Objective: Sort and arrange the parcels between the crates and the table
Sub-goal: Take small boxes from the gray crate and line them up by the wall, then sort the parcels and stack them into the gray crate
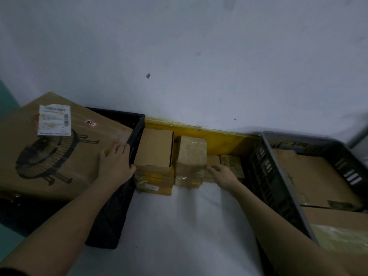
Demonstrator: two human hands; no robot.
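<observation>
Now left hand (116, 161) flat, fingers spread on big fan-printed carton (59, 148), likely steadying it where it overhangs black crate (137, 134). Right hand (221, 173) reaches to small parcels (229, 162) low beside taped parcel (191, 154); fingers extended, touching, grip not discernible. Plain box (155, 150) stacked on yellow-taped parcels (154, 179), all on white table (179, 226) between crates. Grey crate (278, 162) at right holds flat cartons (318, 176), probably sorted by size.

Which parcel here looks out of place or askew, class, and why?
The large fan-printed box lies tilted across the black crate, overhanging its rim rather than sitting inside. Its shipping label looks crooked and peeling. The left hand rests on it.
</observation>
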